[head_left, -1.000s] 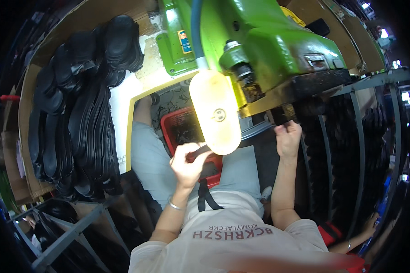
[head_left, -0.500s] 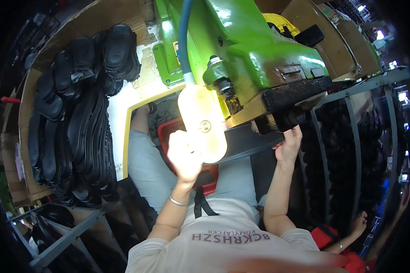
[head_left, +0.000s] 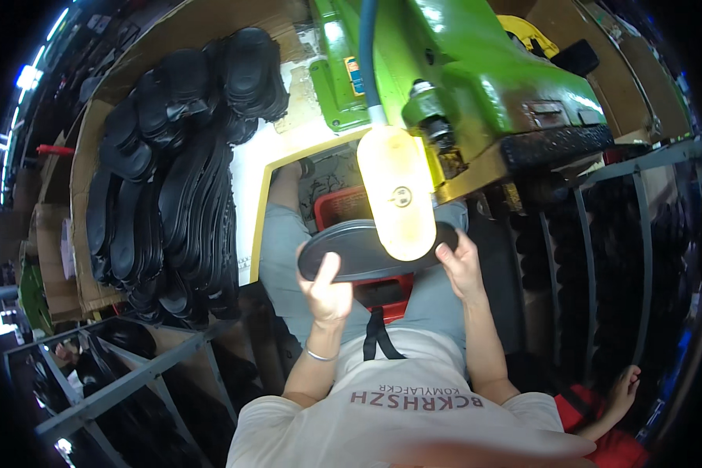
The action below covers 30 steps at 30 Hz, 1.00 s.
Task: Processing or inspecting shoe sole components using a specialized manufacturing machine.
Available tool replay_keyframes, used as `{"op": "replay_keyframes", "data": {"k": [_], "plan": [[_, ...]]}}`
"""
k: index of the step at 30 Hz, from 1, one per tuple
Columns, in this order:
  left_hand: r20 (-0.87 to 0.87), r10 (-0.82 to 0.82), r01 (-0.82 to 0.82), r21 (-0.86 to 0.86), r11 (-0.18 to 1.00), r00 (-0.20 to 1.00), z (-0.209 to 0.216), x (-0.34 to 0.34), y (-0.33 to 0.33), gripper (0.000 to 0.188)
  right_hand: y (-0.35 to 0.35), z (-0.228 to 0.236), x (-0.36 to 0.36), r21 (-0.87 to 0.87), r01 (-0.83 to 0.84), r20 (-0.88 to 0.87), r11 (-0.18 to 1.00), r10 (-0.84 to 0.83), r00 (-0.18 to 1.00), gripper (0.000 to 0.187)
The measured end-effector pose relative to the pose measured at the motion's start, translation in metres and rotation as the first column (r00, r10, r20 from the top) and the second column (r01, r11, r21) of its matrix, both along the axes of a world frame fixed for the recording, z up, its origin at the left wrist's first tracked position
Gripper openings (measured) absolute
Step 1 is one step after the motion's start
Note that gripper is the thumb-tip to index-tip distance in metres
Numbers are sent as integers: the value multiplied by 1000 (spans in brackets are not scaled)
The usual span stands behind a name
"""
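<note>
A black shoe sole (head_left: 339,253) is held crosswise above my lap, its long side running left to right. My left hand (head_left: 327,295) grips its left end, thumb on top. At the other end, my right hand (head_left: 463,269) pinches the sole with its thumb over the upper face. A bright oval lamp (head_left: 390,164) on a blue-grey hose hangs over the sole and covers part of its right half. Just beyond and to the right is the green machine (head_left: 476,70), with its dark metal head (head_left: 554,148) apart from the sole.
At the left, a cardboard box (head_left: 93,195) holds several stacks of black soles (head_left: 187,210). A white, yellow-edged table (head_left: 253,203) stands beside it. Metal racks (head_left: 639,226) with dark items line the right. A red plastic basket (head_left: 339,207) sits below. Another person's hand (head_left: 624,390) shows at lower right.
The sole has come away from beneath the machine head toward me. Both hands now hold its ends, below the lamp. The whole view has shifted, with the machine and boxes further right.
</note>
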State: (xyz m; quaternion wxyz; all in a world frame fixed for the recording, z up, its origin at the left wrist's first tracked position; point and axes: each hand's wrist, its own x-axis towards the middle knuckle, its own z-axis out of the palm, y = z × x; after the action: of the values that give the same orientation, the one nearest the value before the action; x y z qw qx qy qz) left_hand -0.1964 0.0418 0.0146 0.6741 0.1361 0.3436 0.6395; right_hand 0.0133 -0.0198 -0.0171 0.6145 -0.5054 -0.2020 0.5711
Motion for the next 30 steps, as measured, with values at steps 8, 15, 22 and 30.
{"op": "replay_keyframes", "data": {"k": [8, 15, 22, 30], "plan": [[-781, -238, 617, 226, 754, 577, 18, 62, 12, 21, -12, 34, 2, 279, -8, 772, 960, -220, 597, 50], [-803, -339, 715, 147, 683, 490, 19, 73, 17, 19, 14, 42, 2, 429, 195, 525, 882, -420, 740, 16], [-879, -91, 648, 270, 712, 467, 34, 73, 33, 13, 20, 45, -14, 351, 372, 320, 859, -484, 815, 9], [-801, 84, 483, 437, 758, 592, 20, 59, 21, 7, 34, 73, -17, 265, 239, 341, 934, -323, 883, 8]]}}
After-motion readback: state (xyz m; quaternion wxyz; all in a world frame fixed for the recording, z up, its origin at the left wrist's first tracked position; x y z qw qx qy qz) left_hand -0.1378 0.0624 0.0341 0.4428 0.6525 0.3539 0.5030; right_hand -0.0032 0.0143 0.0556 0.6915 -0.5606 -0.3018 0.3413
